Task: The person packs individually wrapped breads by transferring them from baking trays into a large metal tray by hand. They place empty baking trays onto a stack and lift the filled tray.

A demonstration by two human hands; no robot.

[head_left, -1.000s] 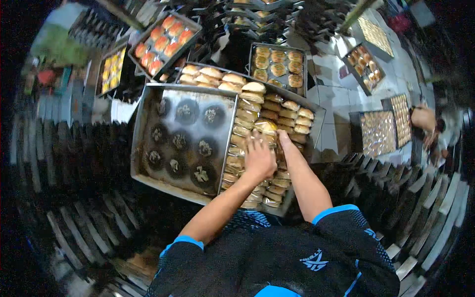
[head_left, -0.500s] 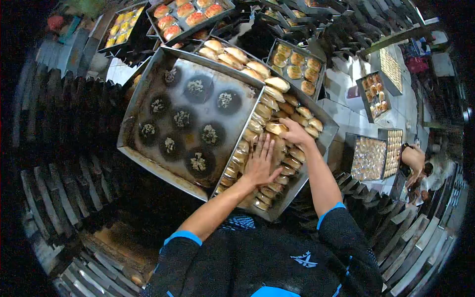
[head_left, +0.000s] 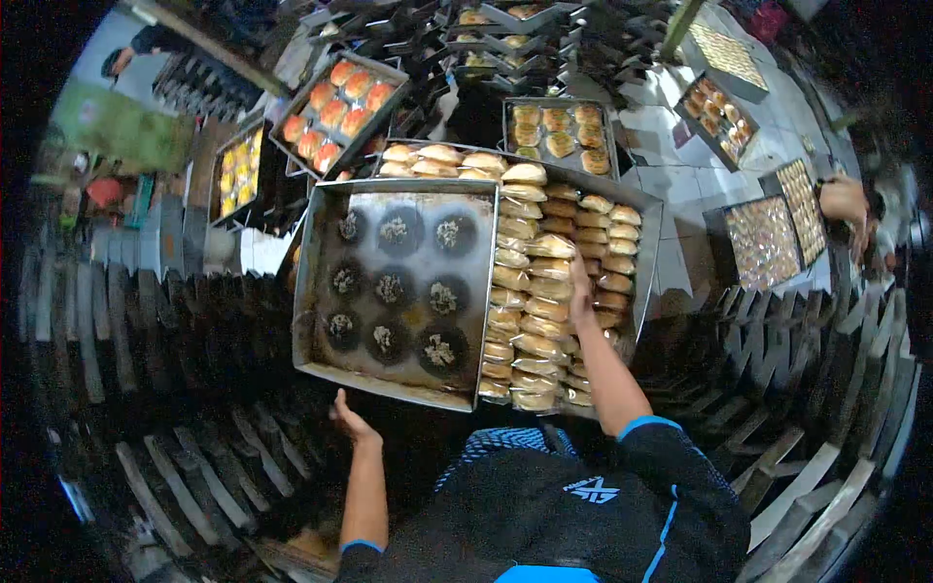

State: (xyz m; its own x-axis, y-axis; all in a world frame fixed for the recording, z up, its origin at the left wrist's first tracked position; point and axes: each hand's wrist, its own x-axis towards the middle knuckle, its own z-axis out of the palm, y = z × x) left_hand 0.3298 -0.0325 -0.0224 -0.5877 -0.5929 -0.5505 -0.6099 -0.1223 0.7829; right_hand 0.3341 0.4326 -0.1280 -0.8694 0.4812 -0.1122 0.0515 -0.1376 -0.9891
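My right hand rests among rows of clear-wrapped buns in a large metal tray. Its fingers stretch along the side of one row, touching the buns; the far side of the hand is hidden. Left of these rows lies a shallow baking tray, overlapping the large one, with dark round marks and small crumb heaps on its bottom. Just below that tray's front edge, my left hand is in the air with its fingers apart, holding nothing.
Beyond the big tray stand trays of red-topped buns, yellow-topped buns and herb-topped buns. More filled trays lie on the tiled floor at right, near another person. Stacked dark trays line both sides.
My left hand has left the wrapped buns and moved down-left below the baking tray. My right hand has slid down beside the row. The view has turned, so the trays appear straighter.
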